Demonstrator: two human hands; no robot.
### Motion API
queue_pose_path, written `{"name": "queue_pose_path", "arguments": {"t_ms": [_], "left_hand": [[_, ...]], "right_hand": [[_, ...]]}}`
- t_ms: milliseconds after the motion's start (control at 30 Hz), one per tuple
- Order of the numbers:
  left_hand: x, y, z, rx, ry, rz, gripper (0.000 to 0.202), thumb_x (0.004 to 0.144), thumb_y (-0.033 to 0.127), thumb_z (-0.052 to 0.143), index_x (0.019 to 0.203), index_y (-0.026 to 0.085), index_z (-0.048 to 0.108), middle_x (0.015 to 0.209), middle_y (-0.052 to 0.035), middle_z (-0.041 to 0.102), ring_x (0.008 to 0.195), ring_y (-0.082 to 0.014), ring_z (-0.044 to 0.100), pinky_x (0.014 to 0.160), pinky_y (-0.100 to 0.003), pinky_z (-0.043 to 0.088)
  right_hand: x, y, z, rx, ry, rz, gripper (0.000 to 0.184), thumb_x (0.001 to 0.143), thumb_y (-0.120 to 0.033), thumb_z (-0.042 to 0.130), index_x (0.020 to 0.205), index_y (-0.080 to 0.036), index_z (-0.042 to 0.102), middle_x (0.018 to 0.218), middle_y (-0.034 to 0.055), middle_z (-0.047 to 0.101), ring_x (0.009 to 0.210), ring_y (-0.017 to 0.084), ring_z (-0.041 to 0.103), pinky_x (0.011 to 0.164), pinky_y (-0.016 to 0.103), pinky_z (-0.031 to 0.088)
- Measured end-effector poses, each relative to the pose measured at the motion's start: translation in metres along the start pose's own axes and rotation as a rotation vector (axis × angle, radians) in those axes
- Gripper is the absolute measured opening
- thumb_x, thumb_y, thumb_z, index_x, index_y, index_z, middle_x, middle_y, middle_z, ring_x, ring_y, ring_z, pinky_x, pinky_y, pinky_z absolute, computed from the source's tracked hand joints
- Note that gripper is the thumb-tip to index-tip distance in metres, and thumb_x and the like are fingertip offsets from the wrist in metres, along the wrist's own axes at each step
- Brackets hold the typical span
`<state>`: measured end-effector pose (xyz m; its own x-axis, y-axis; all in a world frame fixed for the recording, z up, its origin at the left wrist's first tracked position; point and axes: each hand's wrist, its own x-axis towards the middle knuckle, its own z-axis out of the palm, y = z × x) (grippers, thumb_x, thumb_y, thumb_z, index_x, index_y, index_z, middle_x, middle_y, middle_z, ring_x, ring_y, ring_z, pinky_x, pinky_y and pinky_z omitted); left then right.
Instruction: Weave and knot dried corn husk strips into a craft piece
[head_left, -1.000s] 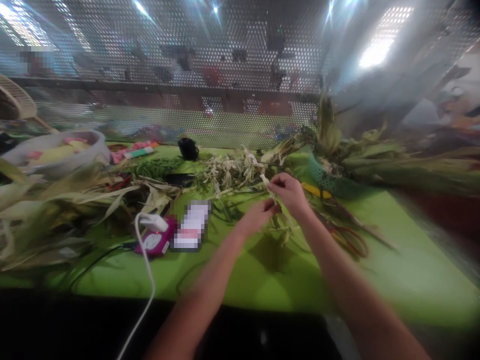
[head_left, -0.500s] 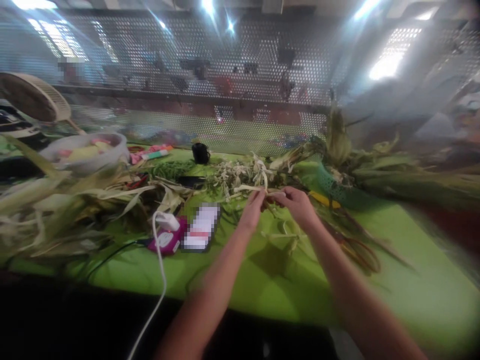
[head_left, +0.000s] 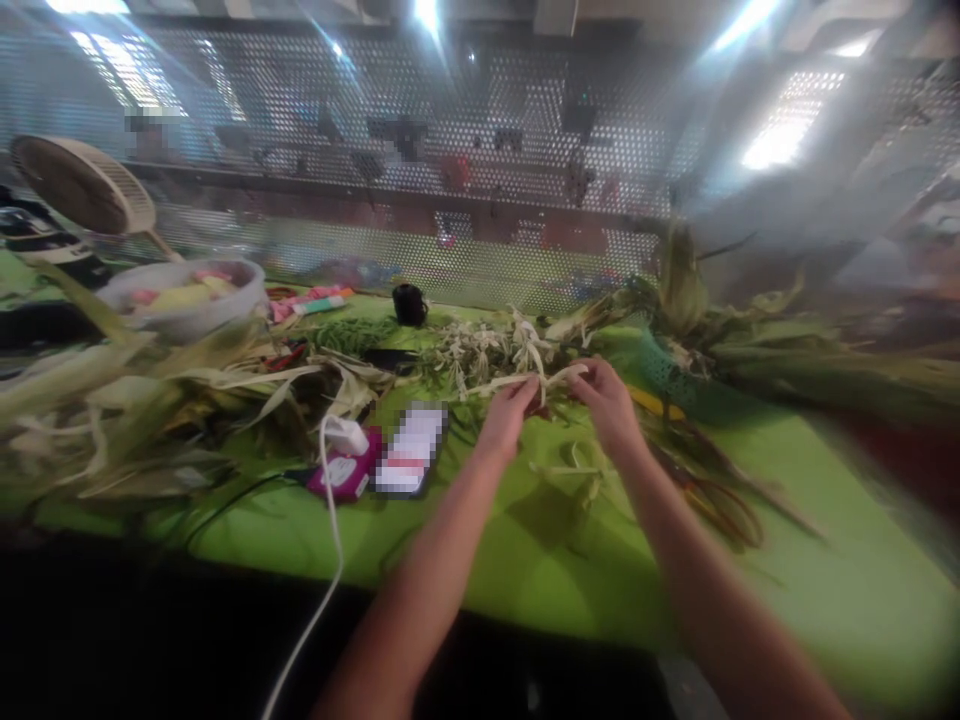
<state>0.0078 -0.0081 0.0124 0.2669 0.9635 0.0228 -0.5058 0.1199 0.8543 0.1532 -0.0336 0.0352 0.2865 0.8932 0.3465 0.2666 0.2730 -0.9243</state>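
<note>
Pale husk strips (head_left: 561,378) cross between my two hands over the green table. My left hand (head_left: 508,415) pinches them where they meet, with one strip sticking out to its left. At the other side, my right hand (head_left: 606,393) has thumb and fingertips closed on the right-hand end of a strip. Just beyond my hands lies a bunch of small whitish husk pieces (head_left: 480,348). Below them on the table are loose greenish husk scraps (head_left: 581,468). My fingertips are partly hidden by the strips and blur.
A heap of dry husks (head_left: 161,400) covers the table's left side. Near it sit a phone (head_left: 411,452) and a purple power block (head_left: 343,480) with a white cable (head_left: 334,560). Orange-handled scissors (head_left: 726,515) and a green basket (head_left: 664,372) are right; a fan (head_left: 79,185) stands far left.
My right hand has moved slightly up and right, drawing its strip out from my left hand. My left hand keeps its pinch. The whole view has shifted slightly.
</note>
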Motion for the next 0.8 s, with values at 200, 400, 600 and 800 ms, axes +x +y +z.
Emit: {"name": "queue_pose_path", "arguments": {"t_ms": [200, 400, 600, 800], "left_hand": [[-0.003, 0.0, 0.005, -0.016, 0.07, 0.023, 0.04, 0.07, 0.044, 0.074, 0.098, 0.016, 0.072, 0.085, -0.0037, 0.072, 0.07, -0.0143, 0.062, 0.07, -0.031, 0.053], [-0.001, 0.001, 0.0, 0.187, 0.049, 0.086, 0.036, 0.075, 0.046, 0.069, 0.094, 0.016, 0.071, 0.076, -0.0022, 0.069, 0.067, -0.0148, 0.061, 0.065, -0.028, 0.051], [0.004, 0.0, -0.005, 0.225, 0.023, 0.182, 0.027, 0.078, 0.042, 0.067, 0.085, 0.016, 0.069, 0.069, 0.0004, 0.062, 0.06, -0.0117, 0.053, 0.06, -0.026, 0.044], [-0.003, 0.002, 0.002, 0.212, -0.093, 0.17, 0.033, 0.08, 0.046, 0.065, 0.096, 0.018, 0.062, 0.074, -0.0009, 0.063, 0.064, -0.0129, 0.056, 0.062, -0.026, 0.047]], "right_hand": [[-0.019, -0.008, 0.01, -0.376, 0.058, -0.179, 0.021, 0.078, -0.039, 0.069, 0.081, -0.02, 0.061, 0.079, 0.0021, 0.06, 0.066, 0.016, 0.051, 0.06, 0.027, 0.038], [-0.019, -0.011, 0.015, -0.502, -0.067, -0.301, 0.007, 0.081, -0.024, 0.06, 0.077, -0.021, 0.066, 0.081, 0.0051, 0.066, 0.074, 0.02, 0.057, 0.067, 0.03, 0.041], [-0.008, -0.008, 0.007, -0.167, -0.142, -0.009, 0.017, 0.073, -0.037, 0.069, 0.076, -0.02, 0.064, 0.067, 0.0002, 0.064, 0.056, 0.015, 0.055, 0.056, 0.028, 0.041], [-0.008, -0.011, 0.01, 0.256, -0.23, 0.23, 0.035, 0.069, -0.05, 0.073, 0.074, -0.017, 0.063, 0.068, 0.0017, 0.064, 0.058, 0.012, 0.054, 0.057, 0.026, 0.041]]}}
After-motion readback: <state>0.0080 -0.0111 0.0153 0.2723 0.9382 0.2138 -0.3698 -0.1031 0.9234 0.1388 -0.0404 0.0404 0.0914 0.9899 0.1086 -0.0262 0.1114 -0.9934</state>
